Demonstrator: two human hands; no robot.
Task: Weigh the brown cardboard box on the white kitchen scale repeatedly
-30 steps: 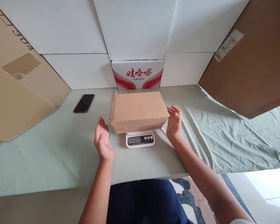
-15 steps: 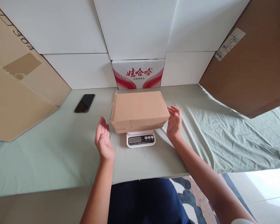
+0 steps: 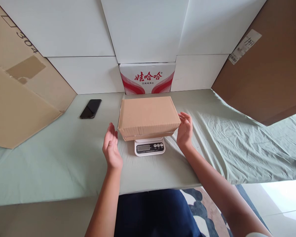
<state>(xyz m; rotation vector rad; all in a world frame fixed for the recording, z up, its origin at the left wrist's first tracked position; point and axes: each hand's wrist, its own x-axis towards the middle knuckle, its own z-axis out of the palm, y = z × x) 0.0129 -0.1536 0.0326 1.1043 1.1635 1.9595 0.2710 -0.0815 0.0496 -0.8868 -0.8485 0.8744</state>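
Note:
A brown cardboard box (image 3: 149,113) rests on a white digital kitchen scale (image 3: 150,147), covering its weighing platform. Only the scale's front panel, with a grey display and several buttons, sticks out on my side; no digits can be made out. My left hand (image 3: 112,146) is open beside the box's left side, palm facing it, with a small gap between. At the right end of the box, my right hand (image 3: 185,130) is open with its fingers slightly curled. Its fingertips are close to the box's front right corner; whether they touch it I cannot tell.
A black smartphone (image 3: 90,109) lies on the green cloth (image 3: 64,164) to the left. Behind the box stands a white and red carton (image 3: 147,79) against white panels (image 3: 143,29). Large cardboard sheets flank the table, one on the left (image 3: 22,105) and one on the right (image 3: 268,75).
My left hand has shifted very slightly toward the box. The whole view has moved a little to the right; the box and scale stay in place, and my right hand holds its position.

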